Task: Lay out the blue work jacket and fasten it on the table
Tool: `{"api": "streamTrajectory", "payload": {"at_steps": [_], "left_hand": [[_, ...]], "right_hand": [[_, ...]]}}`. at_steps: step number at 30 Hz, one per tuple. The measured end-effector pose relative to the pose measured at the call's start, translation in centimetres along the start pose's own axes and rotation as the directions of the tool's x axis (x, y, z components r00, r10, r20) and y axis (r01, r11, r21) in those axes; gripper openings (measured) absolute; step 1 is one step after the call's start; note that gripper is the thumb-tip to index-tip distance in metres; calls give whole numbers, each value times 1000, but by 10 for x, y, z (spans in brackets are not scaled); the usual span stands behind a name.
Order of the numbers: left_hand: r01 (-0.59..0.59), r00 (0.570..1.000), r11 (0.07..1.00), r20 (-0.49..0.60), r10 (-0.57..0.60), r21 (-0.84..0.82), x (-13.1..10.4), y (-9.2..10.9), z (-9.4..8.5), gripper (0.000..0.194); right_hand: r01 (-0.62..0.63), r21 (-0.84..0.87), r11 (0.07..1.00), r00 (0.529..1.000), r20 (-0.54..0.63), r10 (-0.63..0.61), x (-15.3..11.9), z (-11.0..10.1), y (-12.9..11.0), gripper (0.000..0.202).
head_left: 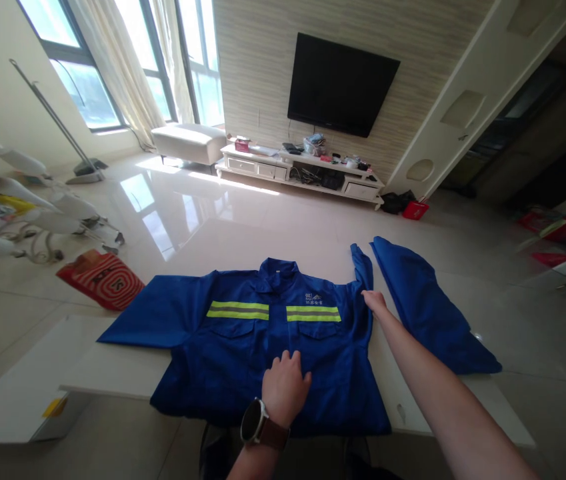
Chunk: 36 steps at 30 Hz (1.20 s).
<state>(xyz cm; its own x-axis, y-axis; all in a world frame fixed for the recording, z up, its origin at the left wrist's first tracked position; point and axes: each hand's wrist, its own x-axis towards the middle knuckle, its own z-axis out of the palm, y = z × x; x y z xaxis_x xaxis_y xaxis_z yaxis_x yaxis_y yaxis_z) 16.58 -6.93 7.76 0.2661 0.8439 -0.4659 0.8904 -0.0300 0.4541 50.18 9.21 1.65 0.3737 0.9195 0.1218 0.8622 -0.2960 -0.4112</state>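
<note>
A blue work jacket (277, 333) lies front up on a white board, its collar away from me and yellow-and-grey reflective strips across the chest. My left hand (287, 387), with a watch on the wrist, rests on the lower front of the jacket, fingers extended and a little apart. At the jacket's right shoulder, my right hand (373, 301) has its fingers closed on the sleeve fabric. That sleeve (361, 263) is bunched and points away from me. The other sleeve (155, 310) stretches out flat to the left. Folded blue cloth (427, 303) lies to the right.
The white board (113, 370) has its front edge near my legs. A red patterned bag (100, 279) stands at the left, by a white lamp-like fixture (37, 200). Farther off are a low TV cabinet (257, 167), a padded bench (190, 141) and a red box (415, 210).
</note>
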Motion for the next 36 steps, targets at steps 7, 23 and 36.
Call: {"api": "streamTrajectory", "payload": {"at_steps": [7,23,36], "left_hand": [[-17,1000,1000,-18,17,3,0,-2,-1,34],[-42,999,999,14,42,-6,0,8,4,35],[-122,991,992,48,123,-21,-3,12,10,35]], "right_hand": [[228,155,961,972,-101,-214,-51,-13,-38,41],[18,-305,952,950,302,79,-69,42,-86,69],[-133,78,988,905,-396,153,-3,-189,108,54]]}}
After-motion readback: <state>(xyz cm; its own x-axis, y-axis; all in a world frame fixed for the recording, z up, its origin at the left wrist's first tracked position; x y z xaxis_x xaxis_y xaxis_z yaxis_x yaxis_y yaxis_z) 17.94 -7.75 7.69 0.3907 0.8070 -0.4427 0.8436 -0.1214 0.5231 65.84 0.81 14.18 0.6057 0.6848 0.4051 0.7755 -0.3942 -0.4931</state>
